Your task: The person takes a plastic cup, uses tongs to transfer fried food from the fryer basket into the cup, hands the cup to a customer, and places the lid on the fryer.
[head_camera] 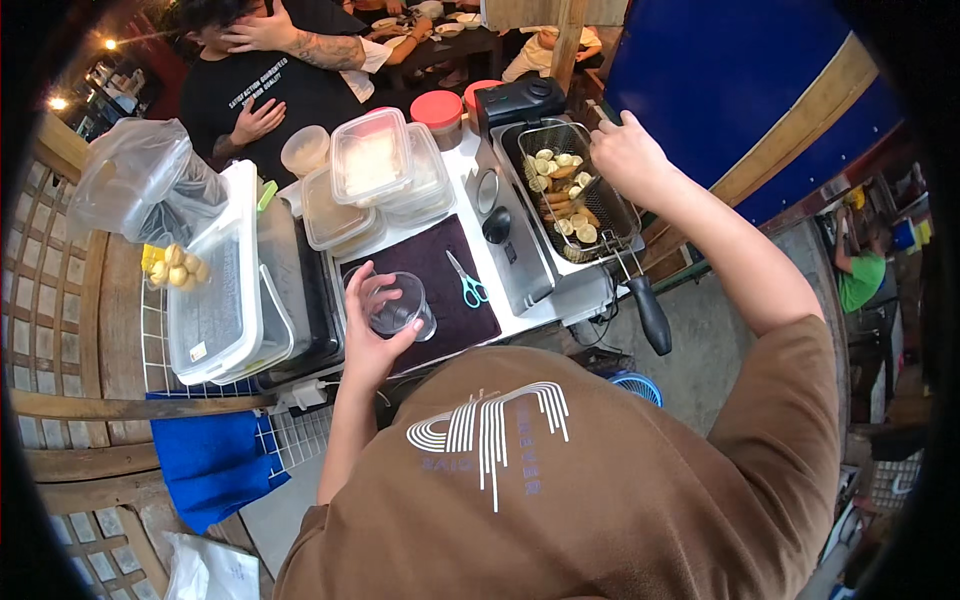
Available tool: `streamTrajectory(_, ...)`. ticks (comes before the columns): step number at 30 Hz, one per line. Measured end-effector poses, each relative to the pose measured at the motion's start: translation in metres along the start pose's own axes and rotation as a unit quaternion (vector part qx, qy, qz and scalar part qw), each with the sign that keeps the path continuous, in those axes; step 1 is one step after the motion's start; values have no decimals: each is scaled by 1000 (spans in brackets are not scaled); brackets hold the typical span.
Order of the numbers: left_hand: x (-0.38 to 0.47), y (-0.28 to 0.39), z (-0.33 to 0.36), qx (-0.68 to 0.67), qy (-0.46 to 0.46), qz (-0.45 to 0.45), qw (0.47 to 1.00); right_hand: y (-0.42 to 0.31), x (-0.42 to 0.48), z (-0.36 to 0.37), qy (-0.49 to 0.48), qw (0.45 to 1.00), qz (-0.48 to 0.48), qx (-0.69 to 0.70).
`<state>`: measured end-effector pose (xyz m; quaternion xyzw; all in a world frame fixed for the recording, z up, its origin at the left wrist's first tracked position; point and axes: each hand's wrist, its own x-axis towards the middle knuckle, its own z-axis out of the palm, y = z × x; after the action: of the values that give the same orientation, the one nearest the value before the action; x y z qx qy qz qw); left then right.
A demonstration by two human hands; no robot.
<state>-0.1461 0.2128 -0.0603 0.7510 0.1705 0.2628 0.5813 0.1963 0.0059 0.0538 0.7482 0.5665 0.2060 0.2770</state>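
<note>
My left hand (370, 330) grips a clear plastic cup (409, 304) over a dark cloth (442, 319); the cup looks empty. At the right, my right hand (630, 159) is above the edge of a wire fry basket (631, 217), closed around a slim utensil (588, 187) whose dark end reaches into the basket. My fingers hide most of that utensil, so its kind is unclear. Pale round slices (585, 231) and browned, elongated pieces (556, 199) lie in the basket. The basket sits in a metal deep fryer (517, 259), its black handle (649, 315) pointing towards me.
Scissors (471, 289) with light-blue handles lie on the cloth. Lidded plastic containers (371, 157) and red-lidded jars (436, 112) stand behind. Large clear bins (217, 300) and bagged round items (178, 266) are at left. A person in a black shirt (262, 97) stands across the table.
</note>
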Motion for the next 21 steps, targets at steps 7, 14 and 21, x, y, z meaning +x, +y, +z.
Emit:
streamTrajectory(7,-2,-6,-1,-1,-8,6,1000,0,7,-5,-51,998,-25,5)
streamTrajectory(14,-1,-8,-3,14,-11,-4,1000,-5,5,7,-31,999,-34,-6)
streamTrajectory(21,17,-4,11,10,-41,7,999,-13,-23,12,-20,998,26,50)
